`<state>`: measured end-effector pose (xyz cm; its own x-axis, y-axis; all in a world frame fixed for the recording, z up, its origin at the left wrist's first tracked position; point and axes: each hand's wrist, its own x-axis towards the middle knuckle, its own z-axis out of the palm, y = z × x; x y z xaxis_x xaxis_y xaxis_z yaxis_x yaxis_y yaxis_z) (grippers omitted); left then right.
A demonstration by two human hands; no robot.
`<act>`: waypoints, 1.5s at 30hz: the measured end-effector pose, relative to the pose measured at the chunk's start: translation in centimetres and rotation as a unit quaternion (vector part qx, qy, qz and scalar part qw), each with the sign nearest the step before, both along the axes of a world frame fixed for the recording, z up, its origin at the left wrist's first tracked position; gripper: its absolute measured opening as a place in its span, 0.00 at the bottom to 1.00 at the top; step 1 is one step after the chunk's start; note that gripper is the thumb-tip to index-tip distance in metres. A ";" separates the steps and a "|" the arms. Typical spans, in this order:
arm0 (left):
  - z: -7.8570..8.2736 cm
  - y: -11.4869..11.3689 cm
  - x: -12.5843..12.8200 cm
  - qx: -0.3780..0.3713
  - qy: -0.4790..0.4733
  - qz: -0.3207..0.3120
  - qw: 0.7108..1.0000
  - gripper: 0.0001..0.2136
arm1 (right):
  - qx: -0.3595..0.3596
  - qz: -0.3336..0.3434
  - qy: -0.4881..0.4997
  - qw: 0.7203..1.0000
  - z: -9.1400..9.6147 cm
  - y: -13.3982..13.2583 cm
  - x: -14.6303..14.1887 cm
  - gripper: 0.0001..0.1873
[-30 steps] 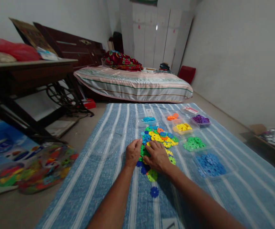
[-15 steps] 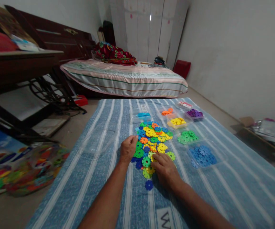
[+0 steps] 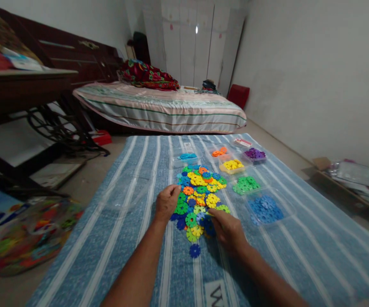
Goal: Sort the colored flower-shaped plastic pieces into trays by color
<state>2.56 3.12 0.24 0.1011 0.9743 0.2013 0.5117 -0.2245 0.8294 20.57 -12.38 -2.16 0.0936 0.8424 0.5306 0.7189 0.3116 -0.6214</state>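
Observation:
A pile of notched plastic building discs [image 3: 200, 178] in yellow, green, blue and orange lies mid-table. At its left edge is my left hand [image 3: 167, 202], fingers curled together; whatever they may hold is hidden. My right hand [image 3: 229, 228] is over the pile's near right side, thumb and fingers pinched on a yellow disc that is mostly hidden by the fingers. Just left of that hand lie a green disc [image 3: 191, 220] and a yellow-green disc [image 3: 191, 234]. One dark blue disc [image 3: 195, 250] sits apart at the near end.
Clear boxes hold sorted discs: light blue [image 3: 187, 156], orange [image 3: 219, 152], yellow [image 3: 233, 165], purple [image 3: 255, 154], green [image 3: 246, 185] and blue [image 3: 266, 209]. A transparent lid [image 3: 125, 194] lies left on the striped cloth [image 3: 107, 256]. A bed [image 3: 158, 106] stands beyond.
My right hand has drawn back slightly from the pile with a yellow disc pinched in it, uncovering blue discs. My left hand stays at the left edge. The camera view has shifted a little.

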 end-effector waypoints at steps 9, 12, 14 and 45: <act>-0.4 0.1 0.0 0.022 0.004 0.000 1.000 0.15 | -0.112 -0.014 0.233 0.966 1.7 0.4 0.7 0.13; -0.5 0.1 0.1 0.023 0.001 0.000 1.000 0.15 | -0.110 -0.009 0.251 0.962 1.7 0.4 0.6 0.14; -0.6 0.1 0.1 0.024 -0.002 0.000 1.000 0.15 | -0.104 -0.008 0.245 0.964 1.6 0.3 0.6 0.15; -0.3 -0.2 0.0 0.027 0.000 -0.007 1.000 0.12 | -0.094 -0.177 0.126 0.972 10.7 10.7 9.7 0.24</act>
